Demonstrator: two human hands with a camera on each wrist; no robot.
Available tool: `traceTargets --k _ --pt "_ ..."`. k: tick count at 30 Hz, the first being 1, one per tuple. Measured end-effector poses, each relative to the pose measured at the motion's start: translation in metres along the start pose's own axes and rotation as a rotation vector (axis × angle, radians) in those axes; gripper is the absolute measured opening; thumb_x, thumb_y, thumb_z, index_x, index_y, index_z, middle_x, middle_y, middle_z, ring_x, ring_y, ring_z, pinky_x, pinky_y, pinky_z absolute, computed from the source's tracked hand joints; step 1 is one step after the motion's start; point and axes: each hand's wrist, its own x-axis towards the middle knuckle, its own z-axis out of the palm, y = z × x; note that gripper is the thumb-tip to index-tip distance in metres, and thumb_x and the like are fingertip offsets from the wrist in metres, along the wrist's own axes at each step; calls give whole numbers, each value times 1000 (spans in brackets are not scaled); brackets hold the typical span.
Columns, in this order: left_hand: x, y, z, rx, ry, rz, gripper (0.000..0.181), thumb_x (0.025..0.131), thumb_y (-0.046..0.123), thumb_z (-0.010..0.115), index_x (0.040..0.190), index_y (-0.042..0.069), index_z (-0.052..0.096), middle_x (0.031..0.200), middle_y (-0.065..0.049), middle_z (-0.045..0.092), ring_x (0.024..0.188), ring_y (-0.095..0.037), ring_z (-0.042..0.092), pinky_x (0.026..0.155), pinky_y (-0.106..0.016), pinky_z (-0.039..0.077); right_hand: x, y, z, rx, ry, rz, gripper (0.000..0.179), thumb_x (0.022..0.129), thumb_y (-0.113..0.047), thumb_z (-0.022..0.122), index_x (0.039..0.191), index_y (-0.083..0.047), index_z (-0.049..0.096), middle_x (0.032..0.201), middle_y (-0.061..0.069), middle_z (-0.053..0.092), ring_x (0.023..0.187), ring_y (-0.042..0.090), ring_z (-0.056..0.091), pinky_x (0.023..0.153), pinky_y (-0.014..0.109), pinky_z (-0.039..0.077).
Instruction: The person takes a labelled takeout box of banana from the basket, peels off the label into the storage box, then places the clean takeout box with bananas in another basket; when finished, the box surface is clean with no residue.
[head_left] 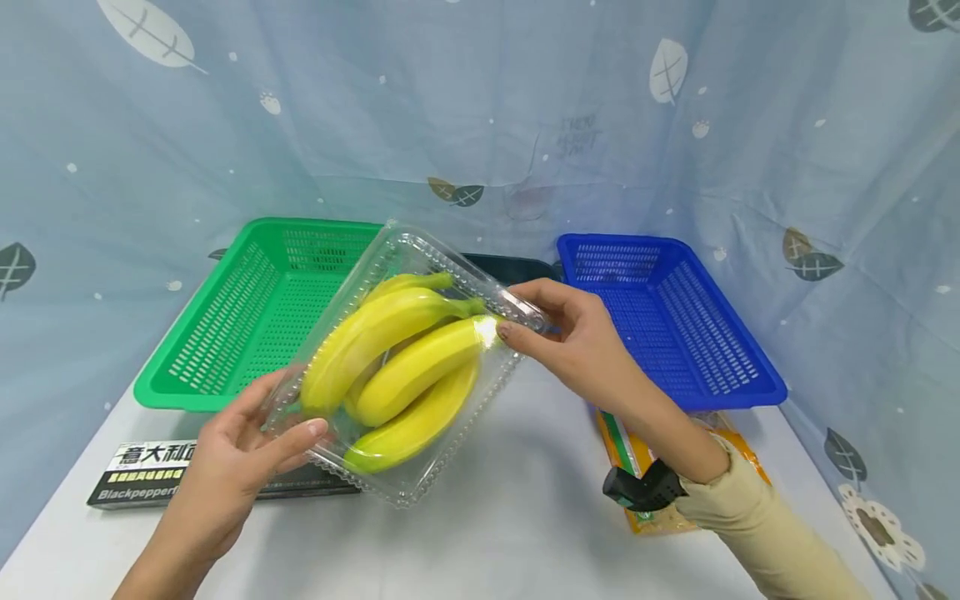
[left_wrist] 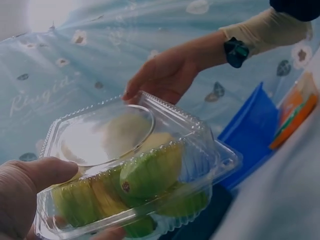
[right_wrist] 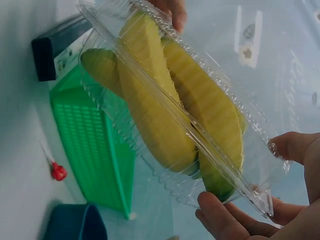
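Observation:
A clear plastic clamshell box (head_left: pixel 420 250) with several yellow bananas (head_left: pixel 408 367) inside is held up above the table, tilted. My left hand (head_left: pixel 240 442) grips its lower left corner, thumb on top and fingers beneath. At the upper right corner my right hand (head_left: pixel 577 333) pinches the box between thumb and fingers. The lid looks closed in the left wrist view, where the bananas' green ends (left_wrist: pixel 150 172) face the camera. From the right wrist, the bananas (right_wrist: pixel 160 100) show through the ridged side wall.
A green basket (head_left: pixel 187 379) stands back left, a blue basket (head_left: pixel 750 358) back right, with a dark container (head_left: pixel 517 268) between. A black box (head_left: pixel 138 492) with printed lettering lies front left. An orange food packet (head_left: pixel 652 521) lies under my right forearm. A small red object (right_wrist: pixel 58 171) shows beside the green basket.

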Motion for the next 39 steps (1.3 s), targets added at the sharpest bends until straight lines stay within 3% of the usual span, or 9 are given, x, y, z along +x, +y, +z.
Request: traceTargets --k 8,10,16,20,23,28,30,35,39 --pt "8 4 -36 -121 71 34 61 96 -10 57 150 15 45 142 -3 45 107 -12 65 74 -29 59 46 -10 16 -54 -29 -31 34 95 -22 70 127 -11 66 124 -1 66 124 11 55 105 34 45" --pt "11 6 -42 -141 80 38 62 96 -10 57 151 15 43 142 -3 44 108 -12 65 74 -29 59 57 -10 19 -56 -43 -39 35 95 -23 70 128 -11 66 124 -2 66 123 10 56 104 34 45" --pt "18 16 -59 -239 91 38 63 97 -11 54 152 18 44 140 -1 42 109 -13 66 79 -33 58 87 -11 28 -46 -67 -69 36 95 -20 70 128 -7 66 123 3 66 102 14 66 84 34 56" --pt "25 22 -69 -315 68 37 58 98 -14 51 148 15 49 132 -3 51 107 -17 68 82 -37 57 105 -9 35 -3 -64 -64 38 94 -17 71 129 -4 65 124 8 66 93 17 69 78 35 58" --pt "30 24 -76 -385 58 53 55 97 -16 49 144 11 53 124 -8 61 106 -21 69 82 -41 56 117 -6 42 -32 -39 -95 40 94 -17 72 131 -3 64 126 9 66 100 15 68 83 31 57" --pt "37 23 -90 -447 69 19 62 98 -15 48 153 12 39 127 -7 61 108 -24 68 83 -44 56 136 -2 56 -104 11 -136 43 92 -20 75 131 -4 65 125 7 68 108 11 65 87 22 53" --pt "39 22 -95 -472 58 -1 72 99 -13 47 160 18 23 130 -5 60 110 -23 68 84 -44 56 142 0 62 -103 19 -135 44 92 -20 75 131 -4 65 124 9 68 106 11 65 84 23 54" --pt "45 23 -102 -487 69 -41 86 101 -9 48 161 21 -6 128 0 62 111 -20 67 83 -43 57 158 4 73 -131 27 -97 43 93 -24 74 130 -5 65 122 8 68 103 11 65 78 23 55" --pt "51 23 -105 -464 85 -99 82 102 -5 49 161 20 0 128 1 57 104 -22 69 84 -43 57 171 7 78 -161 -11 -30 44 94 -27 72 131 -5 63 123 5 66 103 12 64 77 22 55"
